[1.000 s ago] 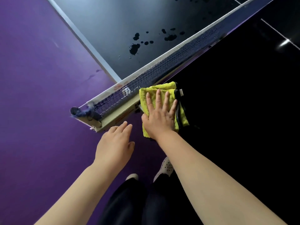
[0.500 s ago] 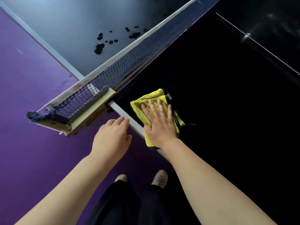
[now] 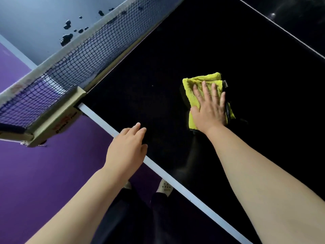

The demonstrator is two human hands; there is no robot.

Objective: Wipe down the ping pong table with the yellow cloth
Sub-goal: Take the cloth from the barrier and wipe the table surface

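The folded yellow cloth (image 3: 197, 85) lies on the dark near half of the ping pong table (image 3: 158, 67). My right hand (image 3: 209, 110) presses flat on the cloth with straight, spread fingers, well in from the table's white side edge. My left hand (image 3: 127, 150) hovers over that white edge with relaxed fingers and holds nothing. Dark wet spots (image 3: 66, 38) sit on the far half of the table, beyond the net (image 3: 58, 67).
The net post and clamp (image 3: 52, 120) stick out past the table's side at the left. Purple floor (image 3: 44, 173) lies below. My shoes (image 3: 164, 186) and dark trousers stand close to the table edge. A white centre line (image 3: 281, 29) crosses the near half at upper right.
My right hand has slid the cloth away from the net and the side edge, further onto the near half. My left hand has followed to the right along the edge.
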